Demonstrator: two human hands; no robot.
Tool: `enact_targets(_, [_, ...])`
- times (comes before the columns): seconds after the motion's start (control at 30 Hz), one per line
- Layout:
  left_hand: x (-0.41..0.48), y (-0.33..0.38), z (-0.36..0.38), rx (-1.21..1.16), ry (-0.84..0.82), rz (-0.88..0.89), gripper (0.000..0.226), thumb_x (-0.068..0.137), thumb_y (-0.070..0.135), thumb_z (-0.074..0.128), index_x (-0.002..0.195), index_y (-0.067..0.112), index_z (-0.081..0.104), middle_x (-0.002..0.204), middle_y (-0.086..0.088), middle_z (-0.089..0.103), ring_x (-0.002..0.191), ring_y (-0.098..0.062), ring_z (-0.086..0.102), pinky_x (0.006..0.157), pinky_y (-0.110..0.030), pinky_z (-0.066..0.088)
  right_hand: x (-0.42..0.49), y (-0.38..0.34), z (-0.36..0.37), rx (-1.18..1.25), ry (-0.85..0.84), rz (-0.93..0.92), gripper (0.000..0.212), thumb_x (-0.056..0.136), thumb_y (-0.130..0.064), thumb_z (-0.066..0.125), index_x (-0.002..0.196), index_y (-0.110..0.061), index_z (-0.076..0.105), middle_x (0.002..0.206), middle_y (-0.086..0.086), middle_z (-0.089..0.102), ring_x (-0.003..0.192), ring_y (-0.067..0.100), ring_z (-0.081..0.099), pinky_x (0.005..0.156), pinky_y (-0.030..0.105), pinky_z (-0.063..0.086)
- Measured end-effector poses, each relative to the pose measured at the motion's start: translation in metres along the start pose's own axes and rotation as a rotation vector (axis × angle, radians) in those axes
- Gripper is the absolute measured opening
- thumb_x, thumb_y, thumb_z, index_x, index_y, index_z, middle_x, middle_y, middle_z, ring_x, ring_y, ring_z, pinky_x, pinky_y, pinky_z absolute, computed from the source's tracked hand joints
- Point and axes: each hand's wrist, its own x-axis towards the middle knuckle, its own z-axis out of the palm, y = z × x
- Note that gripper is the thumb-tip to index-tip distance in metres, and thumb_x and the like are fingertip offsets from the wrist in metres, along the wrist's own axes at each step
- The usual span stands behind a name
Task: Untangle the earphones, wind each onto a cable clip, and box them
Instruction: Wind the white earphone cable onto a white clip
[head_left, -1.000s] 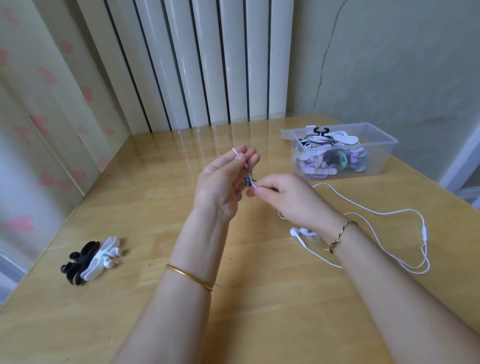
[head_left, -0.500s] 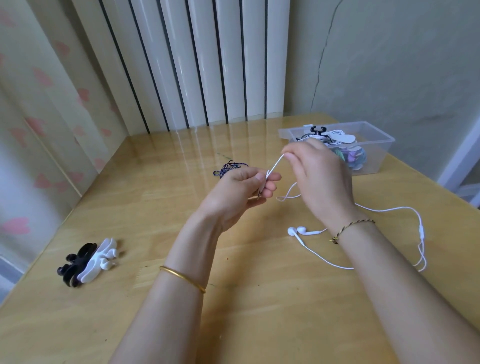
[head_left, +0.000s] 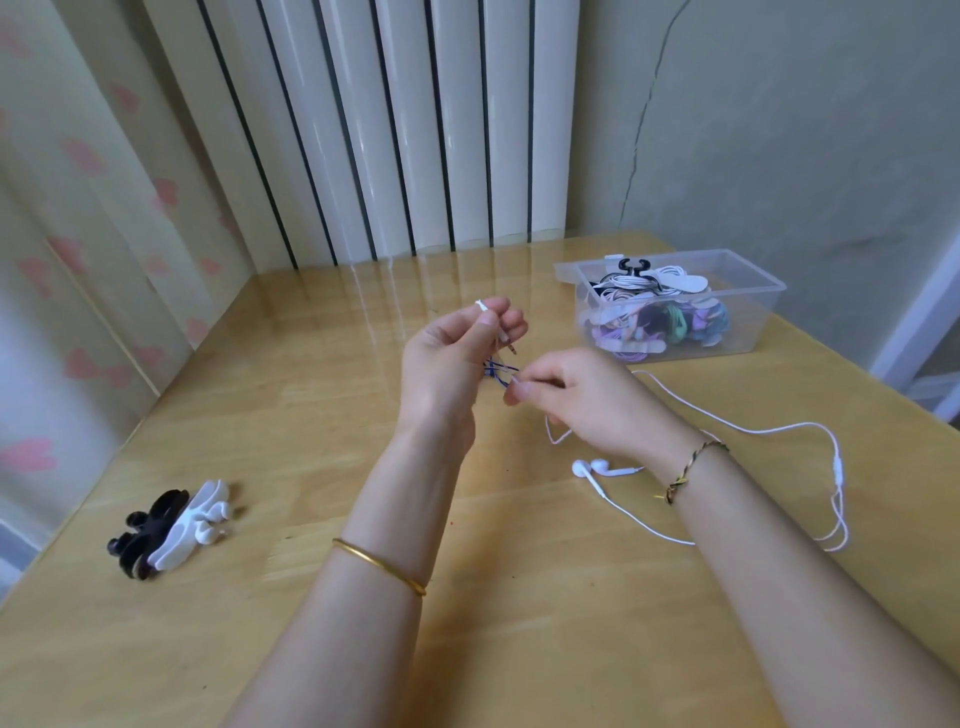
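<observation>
So far done: several wound earphones (head_left: 660, 317) lie in the clear plastic box (head_left: 753, 332) near the desk's far right corner.
In hand: one thin white earphone cable (head_left: 769, 428), stretched between my hands above the middle of the pale wooden desk (head_left: 519, 623).
Left hand (head_left: 447, 358): raised, fingers curled, pinching the cable's plug end.
Right hand (head_left: 587, 400): thumb and forefinger clamped on the white cable, right beside the dark blue cord (head_left: 496, 370).
Blue cord: whether it is caught in the white cable or lies behind it, I cannot tell.
White earbuds (head_left: 597, 467): on the desk near my right wrist, with slack looping toward the right edge.
Left to do, I judge: free this cable, wind it onto one of the black and white plastic clips (head_left: 176, 525) near the left edge, then box it.
</observation>
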Motion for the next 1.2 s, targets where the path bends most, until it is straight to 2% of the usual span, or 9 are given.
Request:
enact_targets(0.1, [0.002, -0.009, -0.002, 0.271, 0.060, 0.133, 0.016, 0.093, 0.003, 0.055, 0.095, 0.008, 0.070, 0.085, 0.001, 0.072, 0.081, -0.007, 0.069, 0.078, -0.023, 0.055, -0.004, -0.004, -0.008, -0.035, -0.065, 0.011, 0.018, 0.095, -0.022, 0.053, 0.091, -0.019, 0.071, 0.061, -0.002, 0.052, 0.051, 0.004, 0.047, 0.049, 0.016, 0.036])
enact_targets(0.2, [0.000, -0.013, -0.001, 0.613, -0.053, 0.208, 0.019, 0.093, 0.006, 0.054, 0.091, 0.010, 0.072, 0.079, 0.006, 0.068, 0.063, 0.007, 0.058, 0.060, -0.013, 0.042, -0.002, -0.002, -0.015, -0.109, 0.114, 0.018, 0.014, 0.092, -0.024, 0.056, 0.085, -0.023, 0.068, 0.067, -0.005, 0.056, 0.065, 0.015, 0.053, 0.061, 0.031, 0.042])
enact_targets(0.47, [-0.005, 0.005, -0.002, 0.683, -0.394, 0.015, 0.024, 0.100, 0.007, 0.044, 0.096, 0.006, 0.067, 0.075, 0.000, 0.065, 0.069, -0.007, 0.061, 0.067, -0.011, 0.043, -0.002, 0.007, -0.006, -0.463, 0.657, -0.187, 0.014, 0.091, -0.024, 0.056, 0.088, -0.017, 0.068, 0.085, 0.002, 0.059, 0.072, 0.026, 0.057, 0.059, 0.033, 0.043])
enact_targets(0.63, [-0.007, 0.024, 0.000, 0.072, -0.362, -0.182, 0.024, 0.099, 0.011, 0.043, 0.091, 0.015, 0.065, 0.066, 0.010, 0.065, 0.066, -0.004, 0.065, 0.084, -0.028, 0.042, 0.008, 0.012, -0.004, 0.167, 0.500, -0.050, 0.016, 0.093, -0.016, 0.057, 0.085, -0.021, 0.070, 0.062, -0.012, 0.055, 0.055, 0.000, 0.048, 0.056, 0.019, 0.036])
enact_targets(0.73, [-0.005, 0.021, 0.005, -0.187, -0.142, -0.203, 0.020, 0.098, 0.014, 0.047, 0.092, 0.017, 0.066, 0.078, 0.009, 0.072, 0.076, -0.003, 0.069, 0.089, -0.032, 0.044, 0.003, 0.005, 0.002, 0.208, 0.247, -0.002, 0.018, 0.094, -0.015, 0.055, 0.082, -0.018, 0.069, 0.052, -0.008, 0.048, 0.039, 0.002, 0.043, 0.045, 0.014, 0.032])
enact_targets(0.83, [-0.004, 0.008, 0.003, -0.043, 0.052, -0.032, 0.017, 0.097, 0.011, 0.051, 0.094, 0.013, 0.067, 0.084, 0.003, 0.073, 0.081, -0.007, 0.070, 0.072, -0.024, 0.051, -0.002, -0.003, 0.002, 0.090, 0.021, -0.036, 0.019, 0.095, -0.019, 0.055, 0.089, -0.011, 0.071, 0.056, -0.004, 0.045, 0.042, 0.003, 0.040, 0.045, 0.015, 0.029])
enact_targets(0.93, [0.001, -0.001, -0.007, 0.469, 0.156, 0.231, 0.017, 0.093, 0.011, 0.055, 0.089, 0.014, 0.071, 0.083, 0.006, 0.072, 0.083, -0.007, 0.069, 0.077, -0.024, 0.053, -0.003, -0.006, -0.004, 0.022, 0.010, -0.063, 0.019, 0.094, -0.019, 0.054, 0.081, -0.018, 0.068, 0.060, -0.006, 0.047, 0.056, 0.008, 0.041, 0.054, 0.023, 0.032])
enact_targets(1.03, [0.001, -0.001, -0.005, 0.750, -0.123, 0.198, 0.021, 0.096, 0.013, 0.050, 0.090, 0.012, 0.070, 0.082, 0.001, 0.070, 0.069, 0.002, 0.063, 0.063, -0.011, 0.045, 0.000, 0.000, -0.011, -0.017, 0.255, -0.082, 0.017, 0.093, -0.017, 0.052, 0.081, -0.020, 0.064, 0.074, -0.005, 0.061, 0.070, 0.011, 0.053, 0.066, 0.032, 0.041])
enact_targets(1.2, [-0.006, 0.008, 0.002, 0.606, -0.358, -0.007, 0.032, 0.102, 0.013, 0.038, 0.089, 0.007, 0.067, 0.071, 0.001, 0.064, 0.063, -0.007, 0.062, 0.062, -0.009, 0.045, 0.004, 0.016, -0.010, -0.167, 0.491, -0.052, 0.015, 0.096, -0.021, 0.047, 0.089, -0.021, 0.060, 0.088, -0.004, 0.062, 0.084, 0.018, 0.055, 0.073, 0.036, 0.044])
